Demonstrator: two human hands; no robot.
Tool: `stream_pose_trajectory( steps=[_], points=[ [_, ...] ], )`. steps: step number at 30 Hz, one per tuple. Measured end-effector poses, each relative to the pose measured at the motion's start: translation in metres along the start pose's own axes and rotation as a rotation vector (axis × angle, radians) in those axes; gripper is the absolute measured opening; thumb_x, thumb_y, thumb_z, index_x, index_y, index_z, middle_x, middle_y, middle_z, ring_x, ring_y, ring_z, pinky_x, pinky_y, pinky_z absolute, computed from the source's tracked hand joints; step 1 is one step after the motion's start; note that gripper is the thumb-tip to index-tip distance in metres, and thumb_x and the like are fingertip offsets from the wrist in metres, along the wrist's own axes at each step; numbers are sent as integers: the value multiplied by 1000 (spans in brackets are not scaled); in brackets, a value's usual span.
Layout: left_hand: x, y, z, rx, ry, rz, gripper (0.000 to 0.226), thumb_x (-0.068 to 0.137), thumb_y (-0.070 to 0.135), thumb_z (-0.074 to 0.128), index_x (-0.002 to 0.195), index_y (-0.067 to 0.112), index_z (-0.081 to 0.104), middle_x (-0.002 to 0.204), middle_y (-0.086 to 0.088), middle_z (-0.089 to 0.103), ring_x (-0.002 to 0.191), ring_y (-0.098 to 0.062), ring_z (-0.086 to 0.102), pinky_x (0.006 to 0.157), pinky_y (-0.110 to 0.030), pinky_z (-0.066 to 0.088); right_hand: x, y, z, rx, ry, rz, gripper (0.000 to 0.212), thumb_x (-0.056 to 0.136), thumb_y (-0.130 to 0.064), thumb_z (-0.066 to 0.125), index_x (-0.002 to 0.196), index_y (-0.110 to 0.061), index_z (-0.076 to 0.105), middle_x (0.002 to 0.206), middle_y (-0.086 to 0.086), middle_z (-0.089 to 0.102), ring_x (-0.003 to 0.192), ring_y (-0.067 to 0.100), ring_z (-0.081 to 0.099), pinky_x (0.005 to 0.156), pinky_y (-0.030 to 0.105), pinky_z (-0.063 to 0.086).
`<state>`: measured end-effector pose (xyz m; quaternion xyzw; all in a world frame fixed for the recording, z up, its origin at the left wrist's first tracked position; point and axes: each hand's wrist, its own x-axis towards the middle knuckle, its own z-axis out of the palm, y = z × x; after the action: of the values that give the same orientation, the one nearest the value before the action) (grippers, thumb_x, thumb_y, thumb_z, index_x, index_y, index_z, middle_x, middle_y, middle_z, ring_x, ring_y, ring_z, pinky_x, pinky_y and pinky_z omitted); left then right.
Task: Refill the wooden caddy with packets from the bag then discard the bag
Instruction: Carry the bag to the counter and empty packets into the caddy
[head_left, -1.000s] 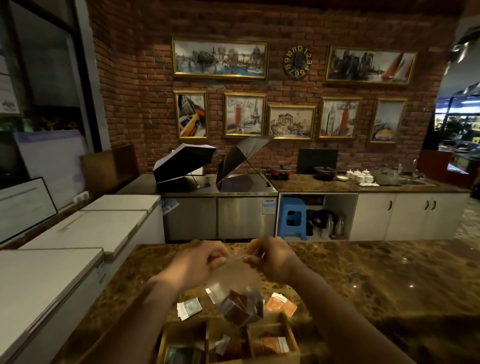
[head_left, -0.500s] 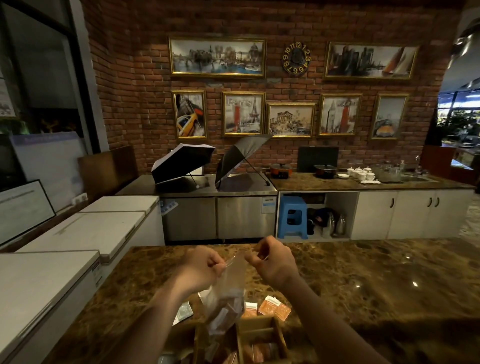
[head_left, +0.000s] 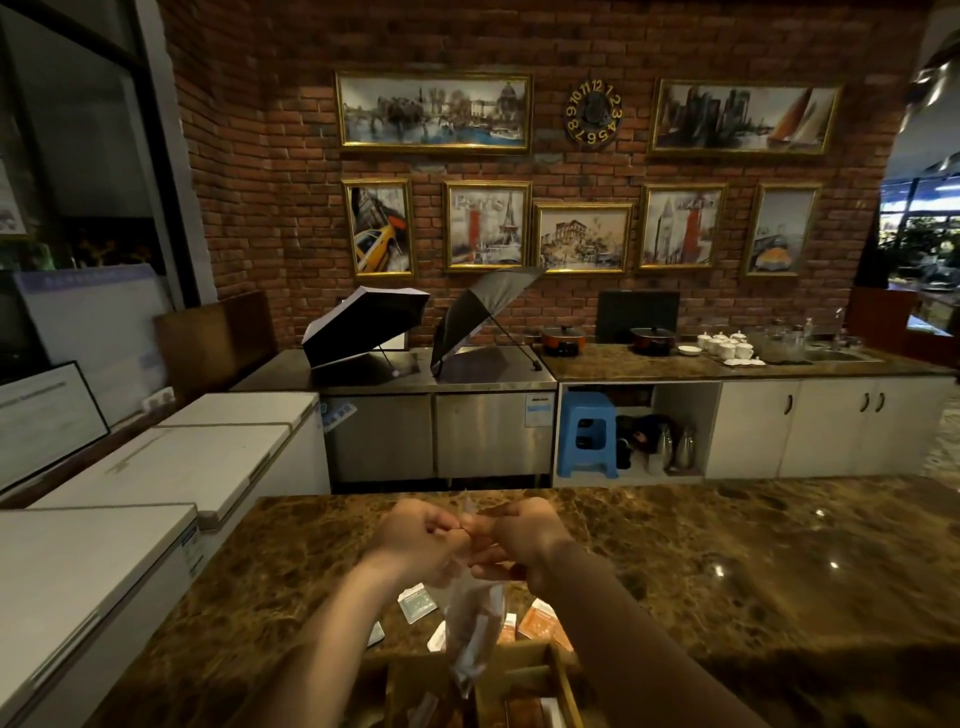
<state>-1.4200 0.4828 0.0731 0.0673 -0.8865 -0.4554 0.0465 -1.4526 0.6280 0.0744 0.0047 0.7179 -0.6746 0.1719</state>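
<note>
My left hand (head_left: 418, 540) and my right hand (head_left: 514, 538) meet above the marble counter, both pinching the top edge of a clear plastic bag (head_left: 472, 629). The bag hangs down limp and narrow, blurred, with some packets dimly visible inside. Directly below it, at the bottom edge of the view, stands the wooden caddy (head_left: 563, 680), partly cut off, with packets in its compartments. Loose packets lie on the counter beyond the caddy: a white one (head_left: 417, 605) on the left and orange ones (head_left: 537, 623) on the right.
The brown marble counter (head_left: 727, 571) stretches right and forward. White chest freezers (head_left: 156, 467) line the left side. Across the aisle are steel units with two open umbrellas (head_left: 415, 327), a blue stool (head_left: 587, 434) and white cabinets under a brick wall.
My hands have drawn together until the fingers touch at the bag's top. The bag has gone from spread wide to hanging slim. The camera has tilted up, pushing the caddy toward the bottom edge.
</note>
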Motion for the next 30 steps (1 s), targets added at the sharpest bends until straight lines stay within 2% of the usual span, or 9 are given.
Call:
stream_pose_trajectory(
  steps=[2, 5, 8, 12, 15, 19, 22, 26, 30],
  points=[
    [-2, -1, -2, -52, -10, -16, 9, 89, 18, 70, 84, 18, 78, 82, 0, 76, 73, -15, 72, 56, -25, 58, 1, 0, -3, 37, -10, 19, 21, 83, -11, 81, 97, -2, 68, 91, 18, 77, 72, 25, 72, 67, 38, 63],
    [-2, -2, -5, -159, -26, -66, 5, 85, 18, 74, 89, 16, 76, 89, -2, 75, 79, -13, 68, 47, -16, 48, 2, -2, -7, 80, -30, 55, 24, 80, -8, 82, 96, -2, 65, 80, 15, 77, 61, 21, 72, 70, 41, 64],
    [-2, -5, -7, -337, -26, -139, 16, 81, 17, 80, 93, 10, 73, 95, -10, 75, 85, -22, 72, 56, -26, 57, 3, -3, -10, 31, -25, 67, 21, 85, -4, 77, 92, 0, 58, 85, 19, 74, 64, 24, 74, 64, 38, 64],
    [3, -11, -10, -455, -2, -217, 26, 83, 11, 79, 104, 5, 64, 94, -18, 73, 68, -25, 69, 62, -38, 62, 7, -2, -17, -93, 32, 55, 22, 89, -4, 73, 90, -4, 51, 81, 15, 69, 62, 21, 71, 65, 36, 63],
    [8, -15, -13, -437, 17, -231, 28, 85, 6, 76, 107, 8, 60, 91, -19, 71, 63, -22, 65, 56, -34, 60, 13, -1, -21, -160, 54, 57, 22, 88, -10, 74, 95, -2, 55, 77, 11, 69, 58, 18, 69, 61, 33, 62],
    [15, -20, -13, -355, 58, -227, 22, 85, 2, 71, 103, 9, 60, 90, -21, 69, 66, -26, 64, 67, -44, 61, 20, -1, -25, -256, 109, 51, 29, 88, -17, 76, 106, -2, 59, 85, 11, 71, 70, 21, 73, 64, 33, 64],
    [19, -22, -14, -267, 107, -214, 16, 87, -1, 66, 98, 9, 60, 80, -16, 67, 62, -24, 63, 69, -47, 61, 21, -3, -31, -318, 131, 53, 22, 89, -17, 74, 98, -7, 57, 87, 11, 70, 72, 21, 73, 61, 32, 63],
    [20, -21, -16, -81, 186, -176, 10, 87, 11, 71, 89, 16, 63, 77, -12, 73, 63, -22, 70, 61, -39, 62, 22, -4, -36, -352, 116, 54, 20, 90, -18, 73, 95, -10, 56, 89, 12, 72, 65, 18, 70, 56, 29, 60],
    [25, -24, -17, 14, 228, -145, 10, 79, 25, 75, 76, 24, 66, 77, -4, 73, 75, -25, 72, 68, -45, 64, 22, -6, -35, -357, 87, 51, 15, 93, -17, 70, 96, -9, 58, 87, 10, 71, 62, 16, 68, 58, 29, 62]
  ],
)
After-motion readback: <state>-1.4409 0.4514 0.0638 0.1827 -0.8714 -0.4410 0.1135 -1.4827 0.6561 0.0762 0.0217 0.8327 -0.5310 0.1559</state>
